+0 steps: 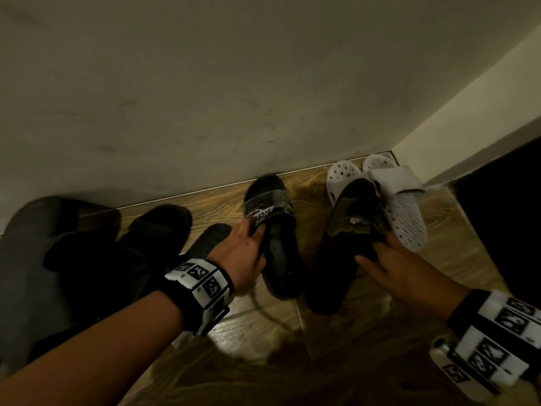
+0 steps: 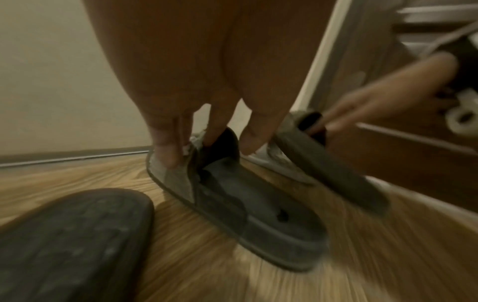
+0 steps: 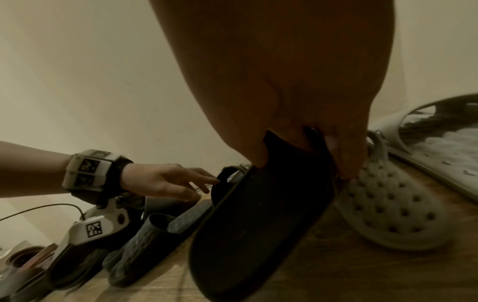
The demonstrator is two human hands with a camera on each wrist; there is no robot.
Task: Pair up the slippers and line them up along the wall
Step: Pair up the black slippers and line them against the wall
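Wall [image 1: 205,83], pale and scuffed, meets the wooden floor [image 1: 248,332] along a thin baseboard line and turns a corner at the right.

Dark slippers [image 1: 158,227], several, lie bunched on the floor at the left near the wall; their pairing cannot be told in the dim light.

White slippers [image 1: 404,212], two, perforated, lie in the corner just beside the wall, one partly over the other.

Black slipper [image 1: 339,253], plain, tilted with its toe raised against the white slippers. Right hand [image 1: 392,268]: grip closed around its heel end, fingers curled over the edge, as the right wrist view confirms.

Printed slipper [image 1: 272,230], black with a patterned, lettered strap, flat on the floor, toe near the wall, between the dark slippers and the black slipper. Left hand [image 1: 243,253]: grip on its strap, fingers [image 2: 165,147] on the outside, one tucked under.

Wrist bands [image 1: 199,282], black-and-white marked, one on each wrist.
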